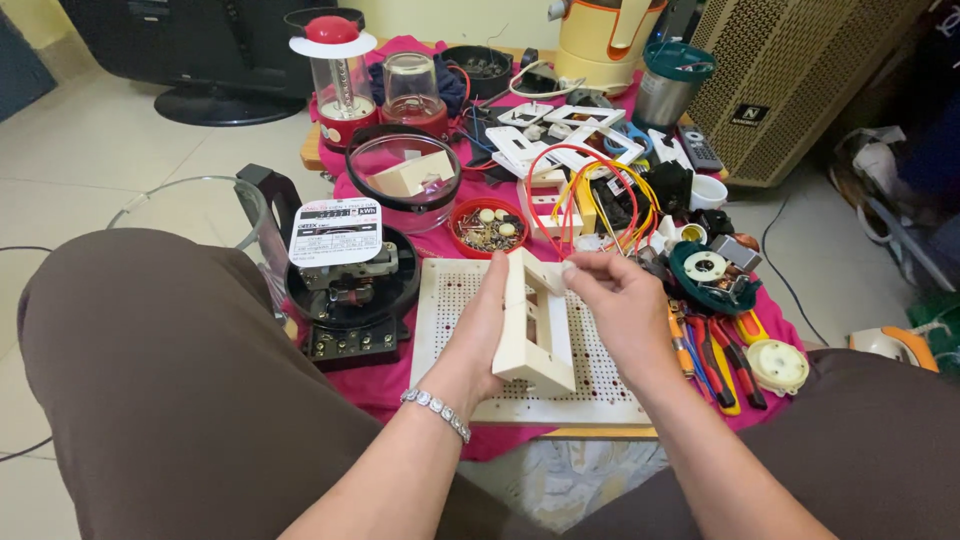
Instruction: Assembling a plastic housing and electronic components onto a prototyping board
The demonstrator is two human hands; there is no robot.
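Pale floor tiles run under a low desk [560, 432] draped in a magenta cloth and crowded with parts: a black electricity meter [350, 290] with a white label, a glass jar [403, 180], a round red dish [487, 228] of small bits, loops of red and yellow wire [600, 190], and red- and blue-handled pliers [712, 355] at the right edge.

Over a white perforated board [600, 385], the cream plastic switch frame [535, 325] is held upright, lifted clear of the board. It looks light and rigid, a thin moulded shell with a rectangular opening; such plastic probably cracks sooner than it bends, and the smooth face may slip under damp fingers. The thick outer rim seems the safest place to grip, not the narrow bars around the opening.

The left hand [482, 335] stands on edge, palm against the frame's left side, fingers straight up along it and closed on the frame from behind; a bracelet [437, 411] sits at the wrist. The right hand [625, 310] comes in from the right with the wrist bent, thumb and forefinger pinched at the frame's upper right corner, where a small pale tip shows; whether that is a separate piece or part of the frame I cannot tell. Both forearms reach forward between the person's knees.
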